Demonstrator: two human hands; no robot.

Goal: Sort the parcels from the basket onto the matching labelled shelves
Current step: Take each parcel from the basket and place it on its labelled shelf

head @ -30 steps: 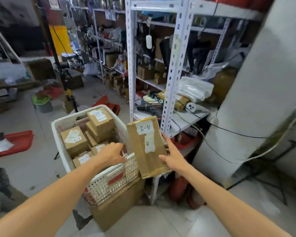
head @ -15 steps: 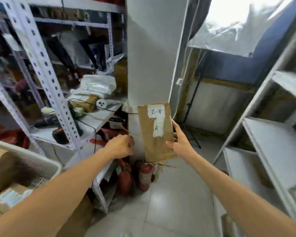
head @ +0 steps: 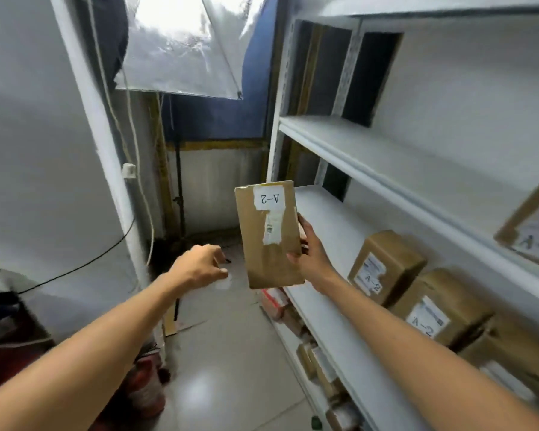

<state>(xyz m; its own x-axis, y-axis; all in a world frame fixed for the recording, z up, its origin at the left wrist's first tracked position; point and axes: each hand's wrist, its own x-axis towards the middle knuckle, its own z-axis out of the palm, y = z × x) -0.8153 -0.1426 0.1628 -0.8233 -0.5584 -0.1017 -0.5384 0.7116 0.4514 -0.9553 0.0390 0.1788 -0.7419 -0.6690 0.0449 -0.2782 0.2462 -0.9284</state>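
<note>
My right hand grips a flat brown parcel by its right edge and holds it upright in front of a white shelf unit. A white label reading A-2, seen upside down, sits near the parcel's top. My left hand hovers to the parcel's left with loosely curled fingers and holds nothing. Two brown boxes labelled A-2 stand on the middle shelf at the right. The basket is out of view.
A higher shelf carries a box with an A label at the far right edge. More parcels lie on the lowest shelf. A white pillar with cables stands on the left, red extinguishers at its foot. A grey tiled floor runs between them.
The view has swung right from the basket and the cluttered rack to the white shelves. My right hand has carried the A-2 parcel along; my left hand has stayed off it.
</note>
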